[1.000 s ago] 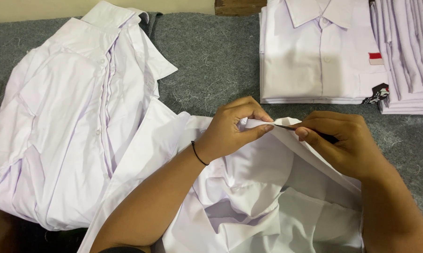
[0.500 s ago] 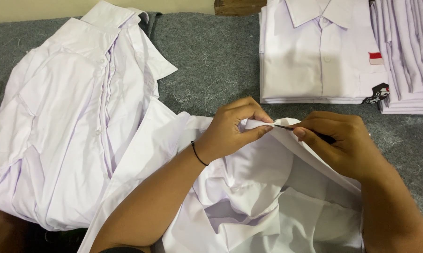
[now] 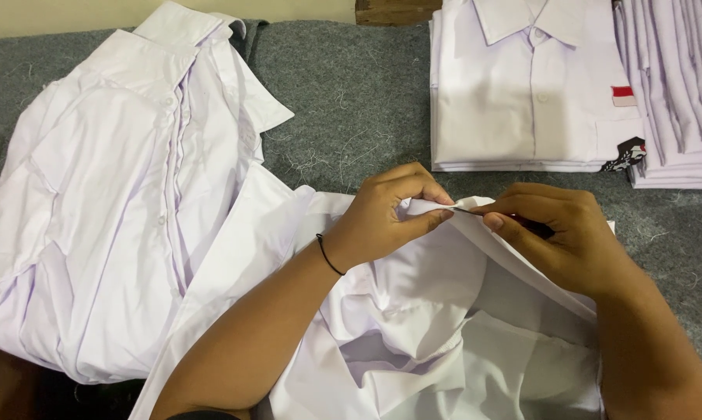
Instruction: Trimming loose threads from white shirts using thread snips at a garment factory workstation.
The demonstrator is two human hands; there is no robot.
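Observation:
A white shirt (image 3: 413, 327) lies rumpled in front of me on the grey felt table (image 3: 351, 93). My left hand (image 3: 386, 214), with a thin black band on the wrist, pinches the shirt's collar edge between thumb and fingers. My right hand (image 3: 557, 233) pinches the same collar edge just to the right, and a small dark slender tool shows between its fingertips. The two hands almost touch at the fold.
A loose pile of unfolded white shirts (image 3: 125, 187) covers the left of the table. A neat stack of folded white shirts (image 3: 530, 85) with a small red and white chest patch sits at the back right, with another stack (image 3: 677, 78) beside it.
Both hands stay on the collar edge; the fingers have shifted only slightly along the fold.

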